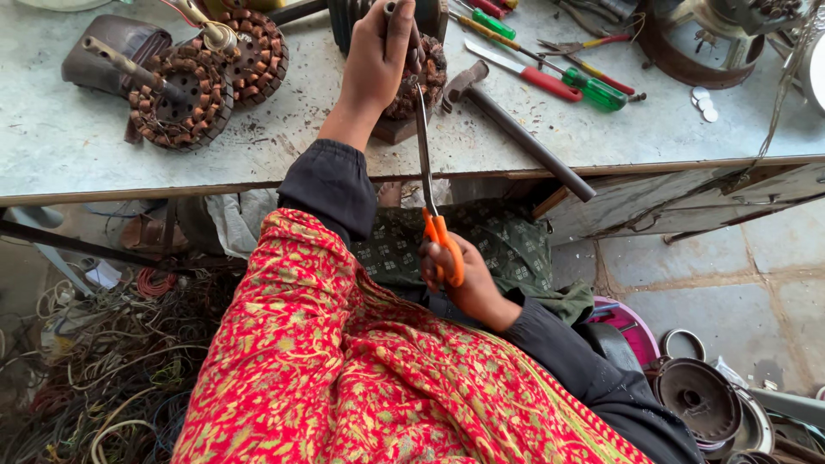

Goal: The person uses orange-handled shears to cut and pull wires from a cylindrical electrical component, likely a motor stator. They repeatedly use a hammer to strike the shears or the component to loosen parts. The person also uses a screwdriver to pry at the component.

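My left hand [378, 56] reaches up over the grey workbench [77, 146], its fingers closed on the top of a motor stator with copper windings [430, 77] that stands on a small block near the front edge. My right hand [468, 279] is down by my lap and grips the orange handles of a pair of scissors [427, 163]. The long blades point up, and their tips reach the stator just below my left hand. A red patterned shawl [344, 369] covers my left arm and lap.
Two more wound stators [180, 99] lie at the bench's left. A hammer [516, 129] juts over the front edge, with green and red screwdrivers [593, 86] behind it. Tangled wires [112, 378] fill the floor at left; round metal covers [696, 399] sit at lower right.
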